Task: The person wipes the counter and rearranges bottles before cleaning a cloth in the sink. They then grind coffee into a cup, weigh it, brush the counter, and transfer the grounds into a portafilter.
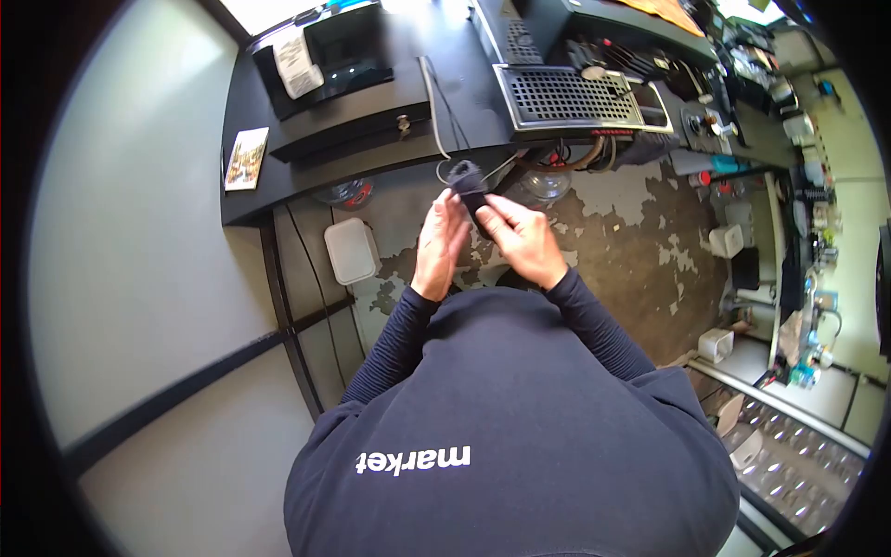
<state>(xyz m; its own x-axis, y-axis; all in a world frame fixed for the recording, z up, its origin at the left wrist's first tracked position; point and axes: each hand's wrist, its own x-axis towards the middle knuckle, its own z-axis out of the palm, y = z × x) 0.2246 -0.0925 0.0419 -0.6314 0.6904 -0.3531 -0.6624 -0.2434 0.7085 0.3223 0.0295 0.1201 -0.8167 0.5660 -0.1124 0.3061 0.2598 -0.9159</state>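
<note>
Dark shirt [529, 399] behind the right grip [522, 237], which pinches a dark object [471, 195] projecting ahead; the left grip [442, 243], blurred alongside, shows indeterminate closure. Apparent step: two-handed handling, next requiring a steady hold.

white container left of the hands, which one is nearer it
Left: the left hand is right of the white container in view; the right hand is farther right.

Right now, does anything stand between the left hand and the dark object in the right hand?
Nothing visible does. The left hand is close beside the dark object, which the right hand holds; any contact is unclear.
</note>
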